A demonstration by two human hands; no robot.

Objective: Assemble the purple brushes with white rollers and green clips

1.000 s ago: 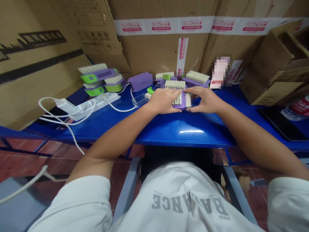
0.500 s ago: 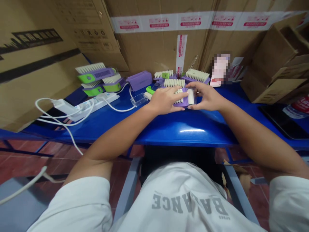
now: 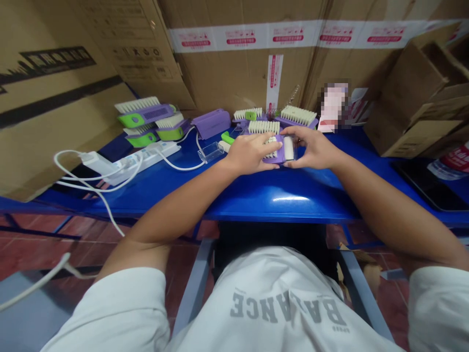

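Note:
Both my hands are at the middle of the blue table, holding a purple plastic brush body (image 3: 279, 156) with short white bristles. My left hand (image 3: 249, 154) grips its left side, fingers over the bristles. My right hand (image 3: 311, 149) holds its right end, where a white roller-like insert (image 3: 288, 148) sits. Just behind stands a brush with cream bristles (image 3: 264, 127), its base hidden by my left hand. A small green piece (image 3: 227, 138) lies beyond my left hand.
The blue metal table (image 3: 286, 198) also holds several purple-and-green brushes (image 3: 144, 113), a purple case (image 3: 211, 123), a clear acrylic holder (image 3: 210, 152), and a white power strip (image 3: 146, 161) with cables. Cardboard boxes (image 3: 238, 73) stand behind. A dark tablet (image 3: 428, 186) lies at right.
The purple brush body has risen slightly and turned in my hands. My right hand has shifted to its right end, and the white insert now shows more fully.

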